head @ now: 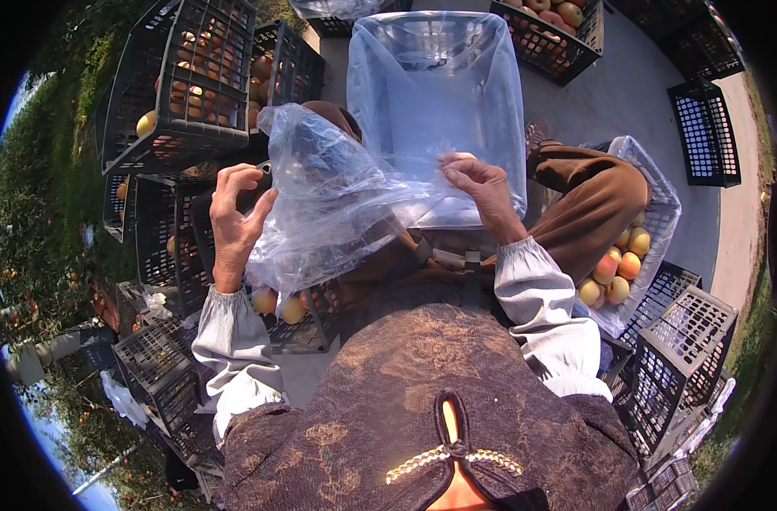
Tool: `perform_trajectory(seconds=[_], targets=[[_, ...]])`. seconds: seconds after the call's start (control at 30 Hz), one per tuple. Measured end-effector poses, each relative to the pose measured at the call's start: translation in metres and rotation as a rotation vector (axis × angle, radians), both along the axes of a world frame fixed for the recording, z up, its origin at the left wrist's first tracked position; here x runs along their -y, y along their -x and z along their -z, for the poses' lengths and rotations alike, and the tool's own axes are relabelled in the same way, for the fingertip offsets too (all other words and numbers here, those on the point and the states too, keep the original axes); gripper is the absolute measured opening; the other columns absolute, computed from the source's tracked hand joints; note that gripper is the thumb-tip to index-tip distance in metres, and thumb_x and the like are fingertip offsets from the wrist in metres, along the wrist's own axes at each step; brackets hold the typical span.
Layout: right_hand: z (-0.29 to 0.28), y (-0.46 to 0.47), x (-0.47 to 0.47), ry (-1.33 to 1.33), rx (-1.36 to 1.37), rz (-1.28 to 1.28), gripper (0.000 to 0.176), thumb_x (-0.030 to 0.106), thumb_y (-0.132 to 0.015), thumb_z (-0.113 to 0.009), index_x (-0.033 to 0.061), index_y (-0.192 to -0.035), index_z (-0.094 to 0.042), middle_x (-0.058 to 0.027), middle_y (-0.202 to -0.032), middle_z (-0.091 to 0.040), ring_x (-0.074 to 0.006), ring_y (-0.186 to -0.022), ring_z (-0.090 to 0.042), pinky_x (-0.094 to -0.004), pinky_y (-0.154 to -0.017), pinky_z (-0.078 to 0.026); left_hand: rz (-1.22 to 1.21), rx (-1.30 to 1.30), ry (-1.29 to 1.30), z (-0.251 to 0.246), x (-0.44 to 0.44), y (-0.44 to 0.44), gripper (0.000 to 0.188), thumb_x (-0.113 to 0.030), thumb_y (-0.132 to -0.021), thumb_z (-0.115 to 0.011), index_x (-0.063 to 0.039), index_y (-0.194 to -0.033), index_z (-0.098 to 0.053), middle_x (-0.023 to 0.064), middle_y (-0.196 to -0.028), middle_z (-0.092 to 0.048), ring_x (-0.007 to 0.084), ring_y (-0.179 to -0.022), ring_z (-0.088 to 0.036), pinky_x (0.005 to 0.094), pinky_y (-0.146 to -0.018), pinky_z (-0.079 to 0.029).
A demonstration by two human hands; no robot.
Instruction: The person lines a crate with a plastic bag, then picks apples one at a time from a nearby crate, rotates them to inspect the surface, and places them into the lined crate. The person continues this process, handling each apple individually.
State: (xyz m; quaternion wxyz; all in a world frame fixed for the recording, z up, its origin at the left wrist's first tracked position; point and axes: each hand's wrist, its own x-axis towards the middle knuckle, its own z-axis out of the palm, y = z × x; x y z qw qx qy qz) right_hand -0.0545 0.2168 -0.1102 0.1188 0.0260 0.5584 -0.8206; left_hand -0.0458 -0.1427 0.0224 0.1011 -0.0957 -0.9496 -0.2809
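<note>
A crate lined with clear plastic film (449, 108) stands in front of me between my knees, with no fruit in it. Over my left thigh lies a crumpled sheet of clear plastic (318, 191), drawn out towards the lined crate. My right hand (478, 185) pinches the thin plastic between thumb and fingertips at the near part of that crate. At the sheet's left edge is my left hand (238, 211), raised with thumb and fingers apart; nothing shows held in it.
Black plastic crates of fruit (203, 83) are stacked at the left. To my right a plastic-lined crate (663, 223) holds several yellow-red fruits (618, 268). Another fruit crate (554, 45) stands at the top right. Empty crates (682, 351) are piled lower right, and one (705, 134) stands farther up.
</note>
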Motion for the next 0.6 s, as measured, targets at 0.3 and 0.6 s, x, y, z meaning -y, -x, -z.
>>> perform_trajectory(seconds=[0.3, 0.6], targets=[[-0.042, -0.006, 0.001, -0.002, -0.055, -0.064, 0.021, 0.0, -0.077, -0.076, 0.0019, -0.096, -0.068, -0.0081, -0.107, -0.064, -0.0126, -0.097, -0.061, -0.0244, -0.085, -0.049, 0.321, 0.432, -0.505, 0.026, -0.12, 0.047, 0.037, -0.024, -0.081, -0.074, 0.001, -0.106, -0.063, 0.0056, -0.083, -0.062, 0.0152, -0.079, -0.057, 0.0295, -0.073, -0.046], [-0.028, -0.012, 0.005, -0.136, 0.002, -0.067, 0.017, 0.008, -0.078, -0.078, 0.0014, -0.092, -0.071, 0.0003, -0.08, -0.066, -0.0059, -0.072, -0.059, -0.0208, -0.067, -0.048, 0.071, 0.129, -0.932, -0.005, -0.083, 0.051, 0.008, -0.009, -0.091, -0.065, -0.001, -0.092, -0.065, -0.0081, -0.064, -0.045, -0.0009, -0.053, -0.034, 0.016, -0.045, -0.024]])
